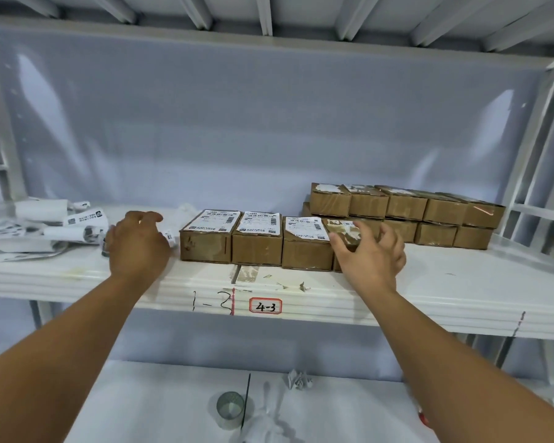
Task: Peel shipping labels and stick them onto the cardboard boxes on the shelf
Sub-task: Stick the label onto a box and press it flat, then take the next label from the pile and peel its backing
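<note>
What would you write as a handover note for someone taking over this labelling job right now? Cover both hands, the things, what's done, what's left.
Left hand: over the white shelf, beside the pile of loose white shipping labels; whether it grips one is unclear.
Right hand: spread fingers touch the fourth brown cardboard box in the front row, which is unlabelled.
Done: the three brown boxes left of it carry labels.
Left: that fourth box and the two-layer stack of brown boxes behind.
</note>
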